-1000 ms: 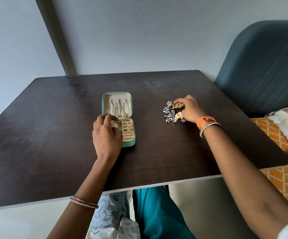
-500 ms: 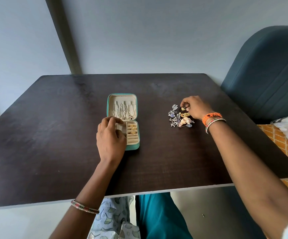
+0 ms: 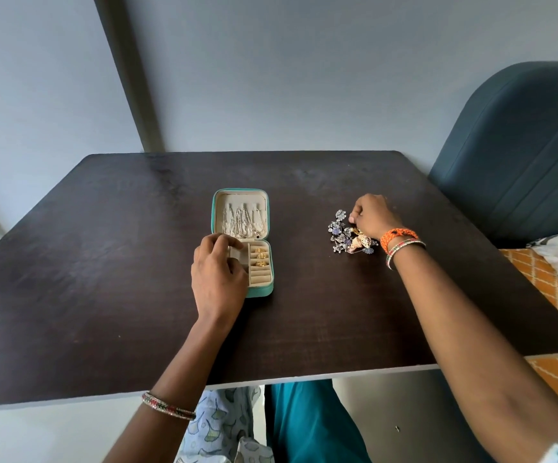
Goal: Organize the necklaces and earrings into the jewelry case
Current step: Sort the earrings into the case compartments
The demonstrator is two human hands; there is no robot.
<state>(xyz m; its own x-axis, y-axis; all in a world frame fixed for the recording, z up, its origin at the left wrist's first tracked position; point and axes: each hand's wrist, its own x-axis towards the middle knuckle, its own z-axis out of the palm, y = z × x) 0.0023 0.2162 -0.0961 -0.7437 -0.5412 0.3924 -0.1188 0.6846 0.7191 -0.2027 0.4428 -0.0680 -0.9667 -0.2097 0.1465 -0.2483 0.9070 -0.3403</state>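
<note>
- Jewelry case (image 3: 264,289) lies open, mid-table (image 3: 104,295).
- Necklaces (image 3: 242,222) in its far half; earrings (image 3: 260,256) in near half, right side.
- Left hand (image 3: 219,279) on near half's left side.
- Loose jewelry pile (image 3: 349,238) right of case, well apart; right hand (image 3: 372,215) at its far-right edge.

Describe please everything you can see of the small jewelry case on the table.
The jewelry case is small, square-cornered and teal outside, with a cream lining that looks like soft fabric. It lies open flat on the dark table. The far half, the lid, holds silver necklaces hanging in a row. The near half has padded ridges with gold earrings tucked in, and small compartments beside them. The left hand rests on its near left part, fingers curled over a compartment.
</note>
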